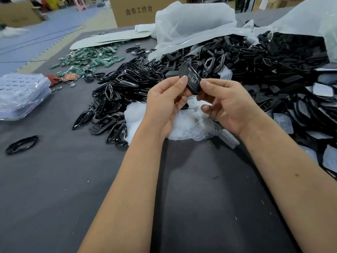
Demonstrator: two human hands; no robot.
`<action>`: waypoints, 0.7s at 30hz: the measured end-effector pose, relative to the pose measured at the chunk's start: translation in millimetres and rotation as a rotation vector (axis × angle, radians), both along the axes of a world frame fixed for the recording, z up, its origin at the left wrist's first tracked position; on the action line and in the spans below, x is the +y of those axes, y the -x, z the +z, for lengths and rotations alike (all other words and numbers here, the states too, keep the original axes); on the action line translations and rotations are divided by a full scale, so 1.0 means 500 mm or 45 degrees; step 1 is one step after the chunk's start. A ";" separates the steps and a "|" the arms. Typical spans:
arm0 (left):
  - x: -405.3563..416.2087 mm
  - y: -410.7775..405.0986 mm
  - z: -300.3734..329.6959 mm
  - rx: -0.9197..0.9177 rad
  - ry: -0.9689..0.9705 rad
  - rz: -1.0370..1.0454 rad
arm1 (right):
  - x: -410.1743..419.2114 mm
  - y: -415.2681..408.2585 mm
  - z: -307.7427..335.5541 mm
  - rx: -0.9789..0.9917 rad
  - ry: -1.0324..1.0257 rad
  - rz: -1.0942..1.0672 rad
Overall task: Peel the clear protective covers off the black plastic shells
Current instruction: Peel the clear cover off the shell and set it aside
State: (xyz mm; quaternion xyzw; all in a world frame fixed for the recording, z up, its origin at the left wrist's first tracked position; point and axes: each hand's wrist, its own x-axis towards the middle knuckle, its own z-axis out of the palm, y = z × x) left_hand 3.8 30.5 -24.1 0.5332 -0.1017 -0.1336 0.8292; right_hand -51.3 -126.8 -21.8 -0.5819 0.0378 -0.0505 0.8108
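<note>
We hold one black shell (190,79) up above the surface (54,179), between both hands, tilted with its button face toward us. Our left hand (164,105) pinches its left edge, thumb on the front near the top, the other fingers curled behind. Our right hand (226,105) pinches the right edge with thumb and forefinger, the remaining fingers curled loosely under the palm. So each grip is pressed together on the shell. We cannot tell whether a clear cover is on it.

Directly below our hands lies a heap of crumpled clear covers (186,123). To the left of it spreads a pile of glossy black frames (113,99), and one frame (21,144) lies alone near the left edge. To the right and behind, a bigger pile of shells (273,70) spills out of a torn white bag (193,24); some pieces at the far right have pale film on them.

Farther back on the left sits a scatter of green boards (87,59), and at the left edge a stack of clear trays (20,95). A carton (136,11) with printed characters stands behind the surface.
</note>
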 end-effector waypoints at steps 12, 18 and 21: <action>-0.008 -0.002 -0.007 -0.025 -0.032 0.041 | 0.009 0.000 -0.001 -0.094 0.014 -0.131; -0.006 0.004 -0.004 -0.088 -0.101 0.033 | 0.009 0.000 -0.002 -0.112 0.035 -0.087; -0.007 0.004 -0.004 -0.064 -0.085 0.031 | 0.009 0.000 -0.003 -0.118 0.072 -0.067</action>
